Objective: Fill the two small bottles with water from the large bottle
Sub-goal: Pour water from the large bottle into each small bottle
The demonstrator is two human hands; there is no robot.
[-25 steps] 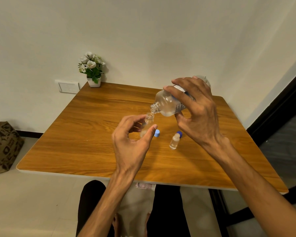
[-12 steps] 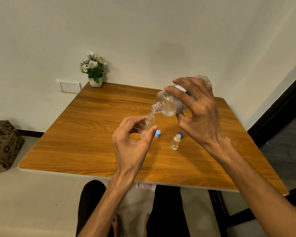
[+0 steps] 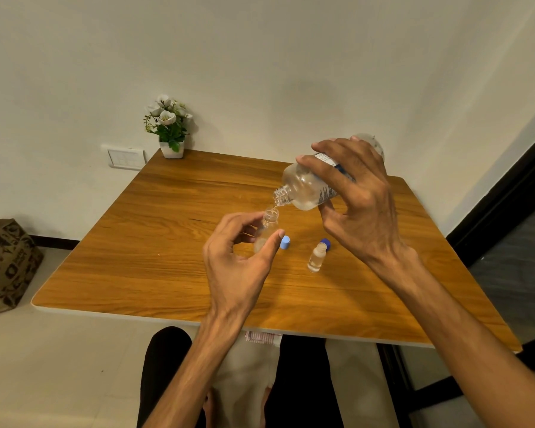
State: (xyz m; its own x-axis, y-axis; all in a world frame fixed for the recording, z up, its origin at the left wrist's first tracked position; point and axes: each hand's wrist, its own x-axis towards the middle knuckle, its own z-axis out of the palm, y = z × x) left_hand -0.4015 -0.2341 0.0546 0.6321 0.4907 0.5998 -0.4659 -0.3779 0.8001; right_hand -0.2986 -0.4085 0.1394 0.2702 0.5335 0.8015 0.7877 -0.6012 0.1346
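Observation:
My right hand (image 3: 360,205) grips the large clear bottle (image 3: 306,188), tilted down to the left with its open neck just above a small bottle's mouth. My left hand (image 3: 240,264) holds that small clear bottle (image 3: 267,227) upright above the wooden table (image 3: 155,236), thumb and fingers around it. A thin trickle of water runs between the two mouths. The second small bottle (image 3: 316,257) stands uncapped on the table, right of my left hand, with liquid in it. A light blue cap (image 3: 285,242) and a dark blue cap (image 3: 326,243) lie beside it.
A small white pot of flowers (image 3: 168,131) stands at the table's far left corner by the wall. A patterned brown bag (image 3: 5,267) sits on the floor to the left. A wall socket plate (image 3: 126,158) is behind the table. My legs show under the near edge.
Both hands and bottles stay almost still. The large bottle is tipped a little more steeply than a second ago, neck still over the small bottle.

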